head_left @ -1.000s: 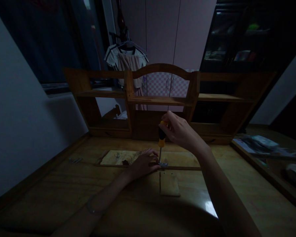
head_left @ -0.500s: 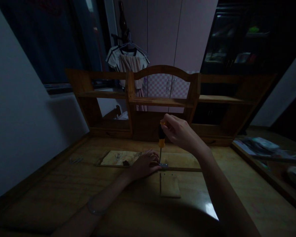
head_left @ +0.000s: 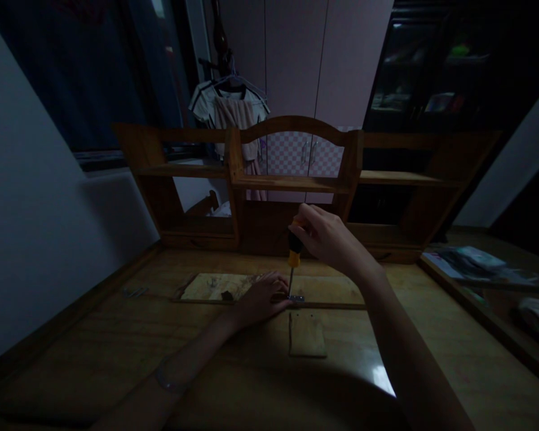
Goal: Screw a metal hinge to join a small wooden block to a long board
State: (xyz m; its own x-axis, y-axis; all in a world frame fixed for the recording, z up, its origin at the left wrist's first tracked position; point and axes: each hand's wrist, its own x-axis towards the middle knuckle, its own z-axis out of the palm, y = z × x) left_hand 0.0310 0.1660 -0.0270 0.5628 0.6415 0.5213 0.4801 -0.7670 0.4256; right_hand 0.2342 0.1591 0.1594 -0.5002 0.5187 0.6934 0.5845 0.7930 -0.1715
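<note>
My right hand (head_left: 321, 234) is closed around the black and yellow handle of a screwdriver (head_left: 294, 258), which stands nearly upright. The screwdriver's tip meets the left end of a small metal hinge (head_left: 299, 299) on the front edge of a long wooden board (head_left: 332, 290). Lying across that board, my left hand (head_left: 265, 296) has thumb and fingers pinched at the hinge's left end; its exact hold is partly hidden. A small square wooden piece (head_left: 308, 336) with two dark holes along its top edge lies just in front of the board.
Several small metal pieces (head_left: 136, 292) lie on the wooden desktop (head_left: 184, 383) at left. A wooden shelf unit (head_left: 291, 184) stands along the back. Papers and plastic-wrapped items (head_left: 471, 263) are at right. The room is dim.
The whole view has shifted slightly. Both hands keep their places at the hinge, and the screwdriver stays upright with its tip at the same spot.
</note>
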